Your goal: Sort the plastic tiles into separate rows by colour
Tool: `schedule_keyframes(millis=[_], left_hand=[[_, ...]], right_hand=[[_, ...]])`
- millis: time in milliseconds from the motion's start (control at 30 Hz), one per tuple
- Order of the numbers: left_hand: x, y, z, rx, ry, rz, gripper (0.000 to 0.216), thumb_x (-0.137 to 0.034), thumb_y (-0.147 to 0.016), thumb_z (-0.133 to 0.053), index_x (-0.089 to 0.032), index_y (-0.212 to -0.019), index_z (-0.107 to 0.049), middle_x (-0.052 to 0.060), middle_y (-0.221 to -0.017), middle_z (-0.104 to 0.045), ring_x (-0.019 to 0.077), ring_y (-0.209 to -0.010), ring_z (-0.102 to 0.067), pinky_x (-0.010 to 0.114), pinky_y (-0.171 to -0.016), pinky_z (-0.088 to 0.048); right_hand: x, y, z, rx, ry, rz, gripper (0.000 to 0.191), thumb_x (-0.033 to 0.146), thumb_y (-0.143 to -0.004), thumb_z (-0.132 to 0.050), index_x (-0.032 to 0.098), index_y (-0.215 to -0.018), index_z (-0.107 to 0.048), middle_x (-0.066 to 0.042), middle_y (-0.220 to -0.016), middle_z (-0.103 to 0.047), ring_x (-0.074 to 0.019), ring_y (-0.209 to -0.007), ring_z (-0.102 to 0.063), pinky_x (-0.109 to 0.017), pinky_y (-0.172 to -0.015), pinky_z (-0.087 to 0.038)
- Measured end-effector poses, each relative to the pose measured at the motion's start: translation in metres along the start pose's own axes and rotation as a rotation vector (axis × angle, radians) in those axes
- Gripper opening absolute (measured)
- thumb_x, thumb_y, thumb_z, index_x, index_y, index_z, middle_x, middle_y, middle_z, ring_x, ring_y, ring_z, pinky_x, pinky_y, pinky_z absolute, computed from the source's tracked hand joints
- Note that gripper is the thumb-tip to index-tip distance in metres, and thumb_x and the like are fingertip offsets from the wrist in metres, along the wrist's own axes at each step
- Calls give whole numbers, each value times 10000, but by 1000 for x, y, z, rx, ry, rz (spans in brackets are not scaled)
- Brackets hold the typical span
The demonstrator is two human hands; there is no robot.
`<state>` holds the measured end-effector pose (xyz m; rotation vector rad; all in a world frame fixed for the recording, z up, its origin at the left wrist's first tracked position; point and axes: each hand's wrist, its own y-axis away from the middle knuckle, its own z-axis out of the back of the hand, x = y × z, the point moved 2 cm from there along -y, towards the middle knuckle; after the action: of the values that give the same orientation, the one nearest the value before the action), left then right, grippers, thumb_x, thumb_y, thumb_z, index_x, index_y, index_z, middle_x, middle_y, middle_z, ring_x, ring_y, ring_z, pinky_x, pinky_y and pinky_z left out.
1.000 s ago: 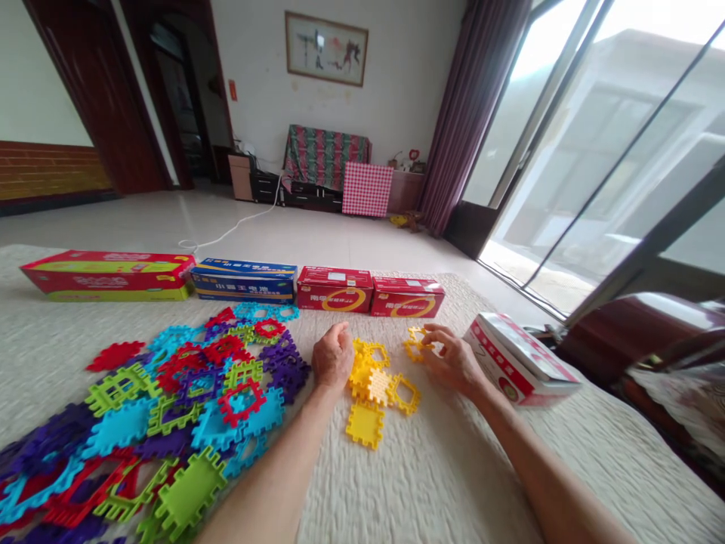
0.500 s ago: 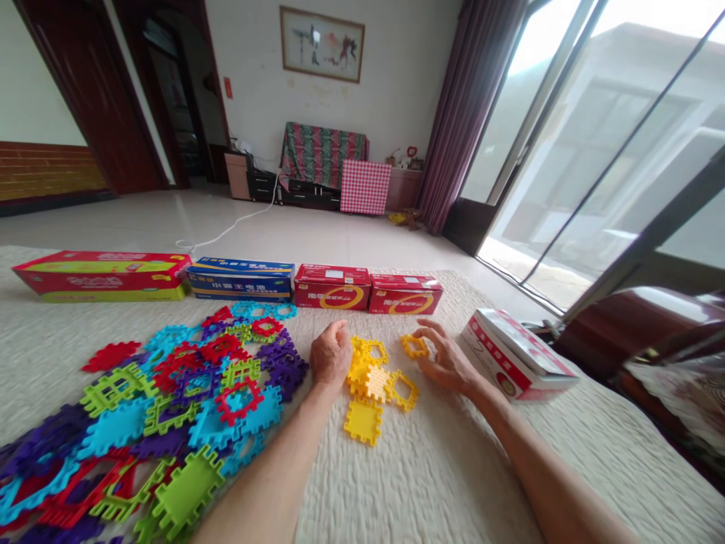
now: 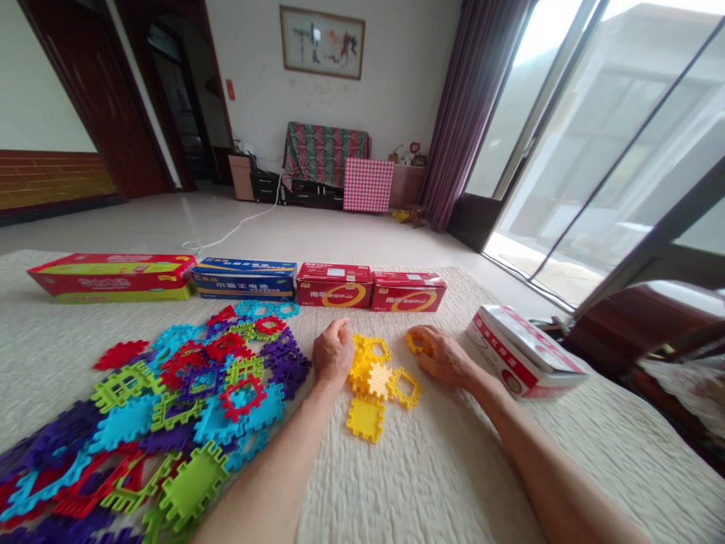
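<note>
Pale mat [image 3: 442, 468]: yellow pieces [image 3: 365, 419] lie between both part-curled hands [image 3: 333, 351] [image 3: 445, 359]; whether they grip, I can't tell.

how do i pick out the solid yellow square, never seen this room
On the cream mat, find the small yellow pile beside the left hand. The yellow square is the pile's piece closest to the viewer. Its filled, bright yellow middle sets it apart from the hollow frame and the paler piece just beyond it.

Plain bright yellow for these pieces [image 3: 365, 418]; that heap [image 3: 130, 423] over there mixes red, purple, lime green and sky blue. Two red boxes [image 3: 334, 284] wear yellow rings; that cloth [image 3: 368, 185] is red-and-white check, the curtain [image 3: 460, 113] purple.
</note>
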<state>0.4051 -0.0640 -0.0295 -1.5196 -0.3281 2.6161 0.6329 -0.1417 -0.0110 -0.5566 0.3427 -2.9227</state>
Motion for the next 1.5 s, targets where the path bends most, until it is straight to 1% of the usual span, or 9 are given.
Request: schedule_keyframes(millis=[200, 300, 467, 667, 800, 933, 1033, 1333, 1500], left_hand=[[2, -1, -1, -10, 16, -6, 314, -231, -815, -482, -207, -1048, -691, 56, -972, -737, 192, -924, -672, 262, -833, -490], [1, 0, 0, -5, 6, 3, 316, -229, -819, -480, -202, -1053, -690, 61, -990, -733, 196, -935, -669, 271, -841, -489], [-1, 0, 0, 10, -9, 13, 325, -217, -825, -470, -209, -1067, -687, 56, -1009, -729, 190, -958, -663, 266, -854, -485], [-1, 0, 0, 3, -14, 9, 320, -206, -816, -485, -202, -1058, -693, 65, -1038, -721, 196, -961, -660, 268, -857, -481], [-1, 0, 0, 1, -15, 9, 318, -210, -815, -485, -200, -1054, -694, 67, -1034, -721, 197, -959, -660, 270, -856, -480], [-1, 0, 0, 6, -14, 7, 317, -220, -815, -486, -203, -1056, -691, 61, -1017, -726, 200, -943, -664, 273, -844, -485], [-1, 0, 1, 13, -17, 11, 320, -223, -816, -484, -215, -1060, -690, 51, -993, -733, 195, -938, -665, 265, -845, -484], [-2, 1, 1, 15, -33, 20, 318, -236, -812, -491, -225, -1056, -694, 52, -1012, -728, 198, -954, -661, 269, -860, -481], [-3, 1, 1, 14, -42, 14, 314, -232, -813, -490, -221, -1049, -697, 55, -1010, -728, 200, -940, -663, 274, -852, -484]], right_hand=[[26, 7, 22, -48, -24, 76, 458, 103, -634, -517, 210, -1078, -541, -102, -1171, -545, -231, -1054, -547, -393, -899, -456], [53, 13, 32, 112, -24, 31, 239, 241, -728, -578, 226, -964, -548, -65, -1011, -581, -181, -870, -580, -352, -807, -483], [77, 23, 20, 271, 24, 0, 377, 341, -571, -758, 224, -865, -553, -83, -929, -596, -221, -807, -578, -375, -723, -488], [74, 20, 33, 365, -41, 23, 82, 214, -769, -548, 240, -835, -589, -29, -801, -641, -165, -693, -590, -309, -623, -453], [67, 19, 44, 490, -121, -18, 196, 176, -830, -429, 247, -749, -592, 1, -687, -633, -138, -593, -568, -288, -535, -405], [50, 22, 39, 300, -46, 4, 49, 232, -719, -603, 259, -756, -621, -9, -667, -615, -145, -559, -541, -308, -518, -393], [40, 26, 34, 161, -15, 44, 249, 291, -613, -717, 275, -846, -629, -32, -793, -630, -181, -680, -573, -336, -615, -450], [50, 30, 27, 281, 140, -46, 195, 170, -564, -661, 225, -728, -570, -42, -751, -598, -171, -658, -551, -315, -604, -450], [46, 18, 39, 195, 92, -21, 326, 113, -628, -593, 219, -936, -589, -73, -981, -618, -197, -853, -603, -344, -780, -481]])
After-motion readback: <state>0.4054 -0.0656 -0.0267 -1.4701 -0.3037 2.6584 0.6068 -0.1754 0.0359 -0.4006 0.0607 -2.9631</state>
